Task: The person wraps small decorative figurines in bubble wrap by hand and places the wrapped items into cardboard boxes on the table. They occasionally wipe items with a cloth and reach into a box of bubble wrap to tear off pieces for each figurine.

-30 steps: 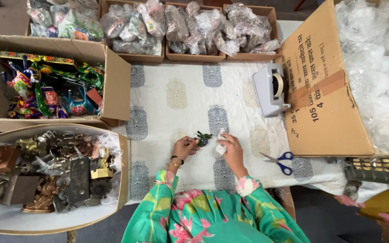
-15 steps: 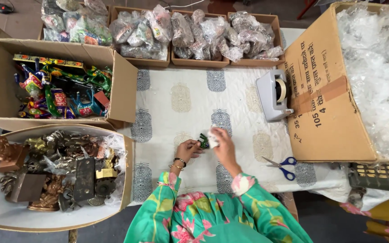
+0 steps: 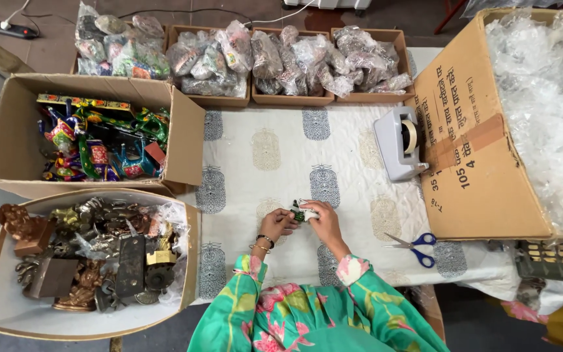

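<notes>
A person in a green floral-print top works at a table covered with a white block-printed cloth (image 3: 275, 156), both hands meeting over its near middle. The left hand (image 3: 278, 223) and right hand (image 3: 320, 218) pinch a small dark green figurine with a wisp of clear plastic wrap (image 3: 301, 211) between their fingertips, fingers curled closed on it from either side. The little piece sits just above the cloth, its long axis running roughly left to right between the two hands; which end is its front is too small to tell. Blue-handled scissors (image 3: 417, 248) lie on the cloth to the right, blades pointing left toward the hands. A grey tape dispenser (image 3: 399, 145) stands farther back, beside a large cardboard box of clear plastic bags (image 3: 535, 111). To the left sit a cardboard box of brightly painted toys (image 3: 99, 140) and a box of dark metal figurines (image 3: 86, 254). Three shallow cartons of plastic-bagged items (image 3: 249, 55) line the far edge.
</notes>
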